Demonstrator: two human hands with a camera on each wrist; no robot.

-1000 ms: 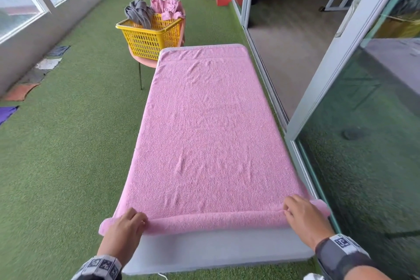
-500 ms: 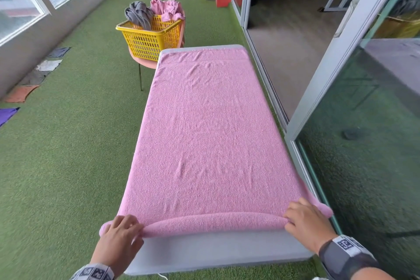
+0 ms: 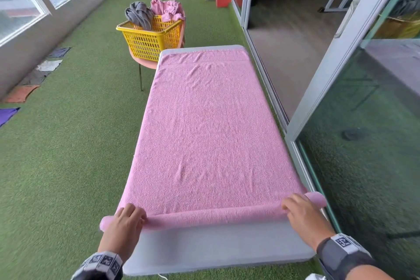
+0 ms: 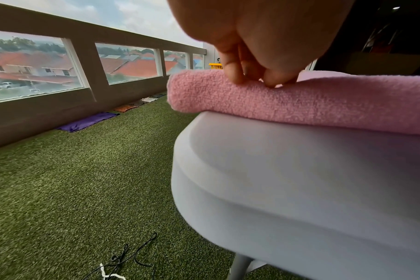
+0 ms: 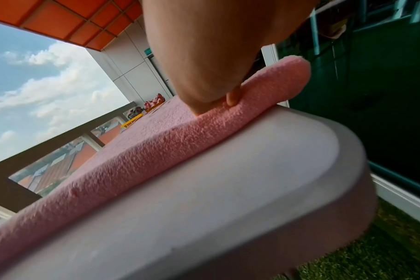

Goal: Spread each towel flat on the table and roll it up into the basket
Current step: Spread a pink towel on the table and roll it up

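A pink towel (image 3: 209, 132) lies flat along the grey table (image 3: 216, 250), and its near end is wound into a thin roll (image 3: 216, 216). My left hand (image 3: 133, 215) grips the roll's left end, fingers curled over the top (image 4: 257, 75). My right hand (image 3: 297, 209) grips the right end the same way, fingertips digging into the roll (image 5: 211, 102). Both roll ends stick out past the table's sides. The yellow basket (image 3: 147, 38) stands beyond the far left corner, holding a grey towel (image 3: 138, 15) and a crumpled pink one (image 3: 168, 8).
The basket sits on a pink stool (image 3: 145, 62). A glass sliding door and its frame (image 3: 341, 52) run close along the table's right side. Several cloths (image 3: 20, 93) lie on the green turf by the left wall. Cables (image 4: 122, 261) lie under the near corner.
Both hands have pushed the roll a little further away from me along the table. The roll has taken in more towel, and more bare table shows in front of it.
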